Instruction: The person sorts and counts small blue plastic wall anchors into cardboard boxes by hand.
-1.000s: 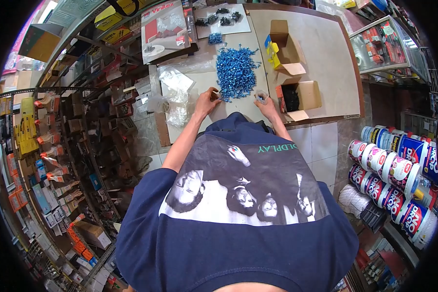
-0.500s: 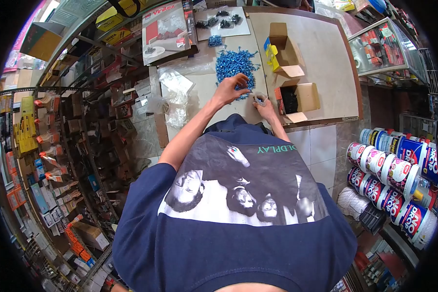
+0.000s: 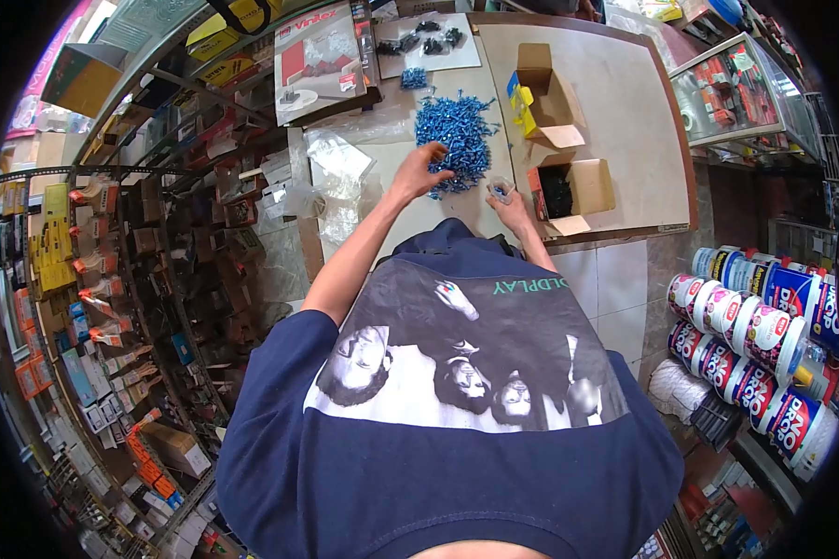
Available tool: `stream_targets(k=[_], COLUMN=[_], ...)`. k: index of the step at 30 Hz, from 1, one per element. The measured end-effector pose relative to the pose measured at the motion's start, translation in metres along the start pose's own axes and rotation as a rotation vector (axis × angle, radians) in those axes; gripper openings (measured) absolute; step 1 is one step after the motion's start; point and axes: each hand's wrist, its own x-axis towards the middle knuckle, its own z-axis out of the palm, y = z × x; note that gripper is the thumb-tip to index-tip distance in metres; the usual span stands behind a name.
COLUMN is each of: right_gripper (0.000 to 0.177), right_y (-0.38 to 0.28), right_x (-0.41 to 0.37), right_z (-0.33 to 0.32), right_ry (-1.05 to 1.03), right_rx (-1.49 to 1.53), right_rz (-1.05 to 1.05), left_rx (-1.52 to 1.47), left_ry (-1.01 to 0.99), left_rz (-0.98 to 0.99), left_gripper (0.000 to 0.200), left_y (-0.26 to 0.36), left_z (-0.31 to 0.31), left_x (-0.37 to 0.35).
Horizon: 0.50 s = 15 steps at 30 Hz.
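A heap of small blue screw-like pieces (image 3: pixel 457 130) lies spread on the table. At the heap's near left edge is my left hand (image 3: pixel 418 174), thumb and fingers apart, with no piece visible in its grip. My right hand (image 3: pixel 512 212) is closed round a small clear plastic bag (image 3: pixel 501 190), just right of the heap's near end. The bag's contents are too small to make out. To the left lies a bunch of clear plastic bags (image 3: pixel 343 200).
Right of my right hand stands an open box of black pieces (image 3: pixel 557 193); behind it is an open yellow-and-brown box (image 3: pixel 543 102). A Vinilex box (image 3: pixel 322 61) and a white board with black pieces (image 3: pixel 429 42) lie at the back. Paint tubs (image 3: pixel 746 326) are stacked at right.
My left hand has moved left and slightly nearer, away from the right hand, and its fingers have spread. My right hand stays nearly in place with the bag, whose mouth shows more.
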Motion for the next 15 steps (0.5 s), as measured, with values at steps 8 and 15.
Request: stream_targets(k=[8, 15], right_gripper=[0.037, 0.039], right_y=[-0.007, -0.008], right_x=[-0.002, -0.003], right_z=[-0.002, -0.001], right_ry=[0.002, 0.026], right_rx=[-0.039, -0.012], right_rz=[0.034, 0.045], left_rx=[0.249, 0.352], left_ry=[0.108, 0.059], left_rz=[-0.041, -0.04], left_gripper=[0.029, 0.027], left_y=[-0.058, -0.053], left_z=[-0.014, -0.011], left_x=[-0.022, -0.027])
